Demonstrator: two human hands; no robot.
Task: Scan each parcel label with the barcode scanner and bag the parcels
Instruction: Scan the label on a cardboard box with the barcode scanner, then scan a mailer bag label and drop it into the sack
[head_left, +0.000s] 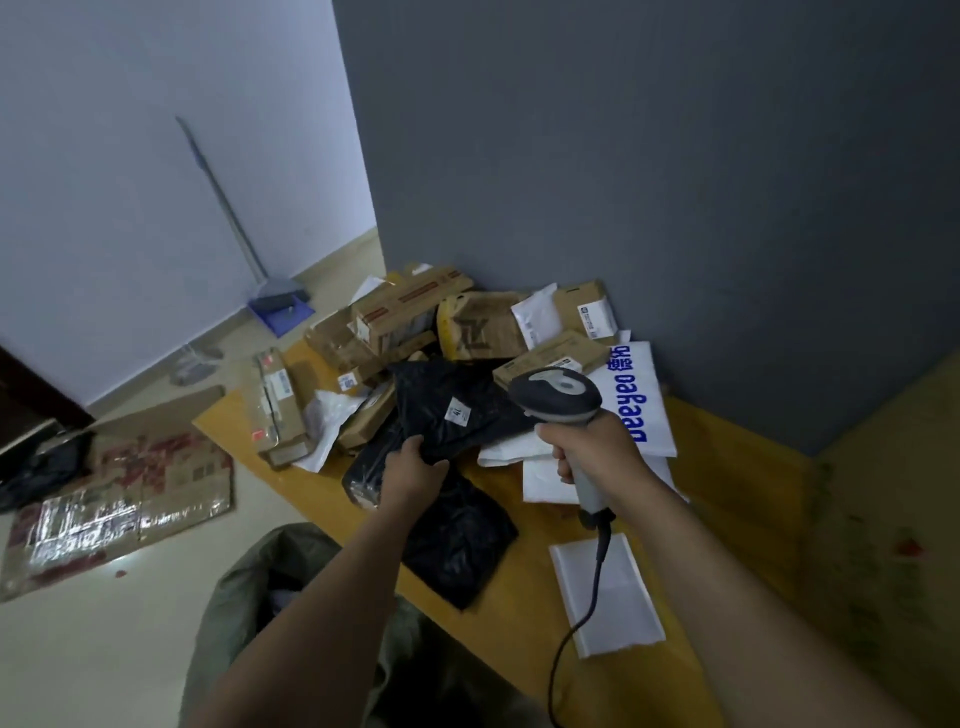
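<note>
My left hand grips the near edge of a black plastic parcel and holds it tilted up above the wooden table. A small white label faces up on the parcel. My right hand holds a grey barcode scanner by its handle, head pointing at the parcel from the right. The scanner's cable hangs down over the table. A grey-green sack stands open on the floor below my left arm.
Several cardboard boxes and white mailers are piled at the table's far end against the grey wall. Another black parcel and a white mailer lie near me. Flattened cardboard and a dustpan lie on the floor.
</note>
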